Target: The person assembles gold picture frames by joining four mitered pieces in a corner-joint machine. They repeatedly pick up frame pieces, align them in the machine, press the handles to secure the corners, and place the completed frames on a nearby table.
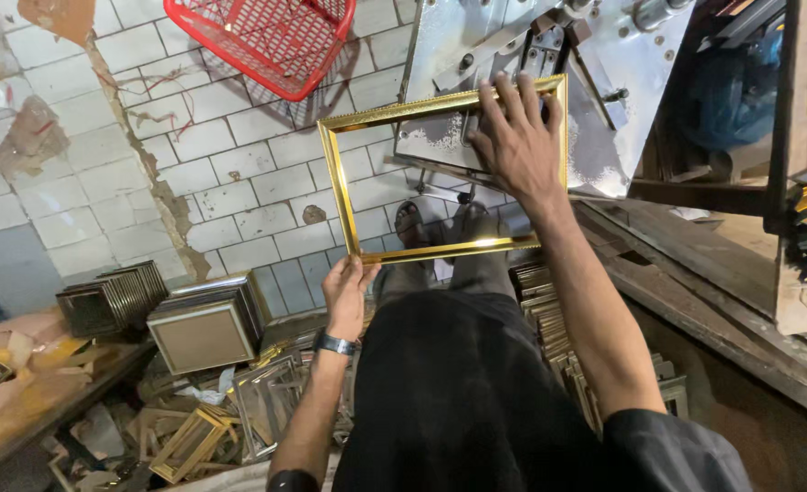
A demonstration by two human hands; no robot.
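I hold a gold rectangular picture frame (339, 187) level in front of me, above my knees and sandalled feet. My left hand (347, 290) grips its near left corner. My right hand (515, 141) lies flat with fingers spread on the far right corner, pressing it onto the grey metal machine table (440, 46). The frame has no glass or backing; the tiled floor shows through it.
A red wire basket (267, 41) lies on the tiled floor ahead. Stacks of finished frames (205, 330) sit at the left, with more loose frames (194, 437) below. A row of frames (549, 319) stands by my right leg. A wooden bench (722, 282) runs along the right.
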